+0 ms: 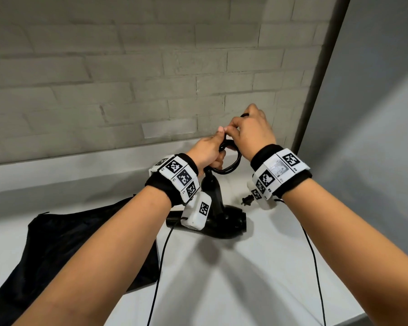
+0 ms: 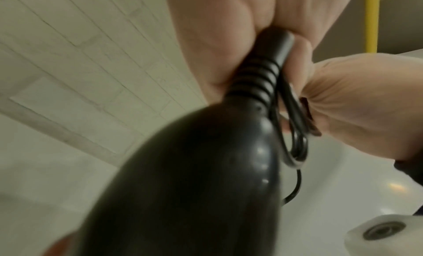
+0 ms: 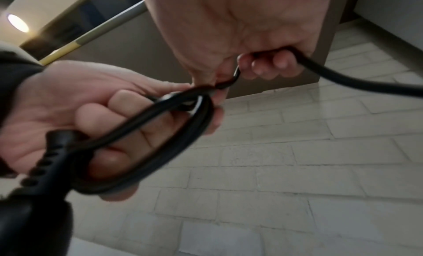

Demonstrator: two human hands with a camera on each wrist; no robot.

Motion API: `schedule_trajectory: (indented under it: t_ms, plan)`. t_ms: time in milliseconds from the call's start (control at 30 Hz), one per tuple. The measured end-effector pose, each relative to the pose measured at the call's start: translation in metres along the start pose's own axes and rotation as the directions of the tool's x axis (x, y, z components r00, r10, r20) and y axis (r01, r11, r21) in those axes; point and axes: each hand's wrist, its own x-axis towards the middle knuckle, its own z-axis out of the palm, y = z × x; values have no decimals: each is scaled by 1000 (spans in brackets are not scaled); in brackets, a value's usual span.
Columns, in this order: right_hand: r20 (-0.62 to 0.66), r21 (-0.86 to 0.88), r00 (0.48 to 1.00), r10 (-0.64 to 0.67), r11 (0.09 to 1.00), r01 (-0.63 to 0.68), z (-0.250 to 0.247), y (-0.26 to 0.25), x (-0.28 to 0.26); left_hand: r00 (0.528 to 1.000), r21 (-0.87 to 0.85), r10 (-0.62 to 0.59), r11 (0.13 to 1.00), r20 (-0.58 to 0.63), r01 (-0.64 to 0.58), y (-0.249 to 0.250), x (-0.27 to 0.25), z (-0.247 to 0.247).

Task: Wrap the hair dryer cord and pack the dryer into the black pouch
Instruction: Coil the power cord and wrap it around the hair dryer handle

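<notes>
— Dryer (image 1: 224, 217) first: where is it sitting?

— Its black body is resting on the white tabletop (image 1: 257, 267), handle standing up. Taking the dryer as the landmark, the black pouch (image 1: 64, 243) is lying flat just to its left, touching or nearly so, and the plug (image 1: 245, 201) is lying just to its right.

— And the hands?

— Both are working above the dryer, beyond it. The left hand (image 1: 207, 152) is gripping the top of the handle together with several loops of cord (image 3: 160, 133). The right hand (image 1: 252, 130) is meeting it, fingers curling round a strand of the same cord and pinching it at the loops.

— What is lying behind the dryer?

— A pale brick wall (image 1: 127, 78).
</notes>
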Motion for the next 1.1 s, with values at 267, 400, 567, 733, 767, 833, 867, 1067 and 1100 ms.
schedule_trajectory:
  t_ms: [267, 400, 567, 733, 767, 833, 867, 1067, 1100]
  plan:
    - [-65, 163, 998, 9, 987, 2, 3, 1, -4, 999, -24, 37, 999, 6, -37, -4, 2, -2]
    - [-80, 193, 996, -48, 979, 62, 5, 0, -12, 996, -78, 5, 997, -91, -12, -3, 5, -3]
    - [-73, 156, 985, -155, 974, 164, 5, -2, -21, 993, -96, 3, 995, -119, -15, -2, 6, -3]
    - [-70, 142, 976, -207, 966, 215, 6, 2, -29, 991, -121, -18, 993, -129, 3, -1, 6, -2]
    - [-67, 143, 975, -212, 965, 219, 7, 3, -30, 992, -119, -24, 993, -125, 9, -1, 5, -2]
    - [-58, 148, 976, -210, 965, 216, 8, 5, -32, 993, -131, -28, 991, -113, 13, -1, 5, -1]
    - [-53, 152, 977, -206, 965, 212, 10, 7, -34, 993, -145, -30, 989, -110, 13, -1, 5, -1]
    - [-16, 124, 988, -155, 980, 156, 26, 12, -43, 996, -168, -25, 986, -84, 11, -1, 7, -1]
    - [-14, 119, 990, -141, 983, 142, 28, 13, -44, 996, -167, -18, 986, -85, 3, -2, 8, -2]
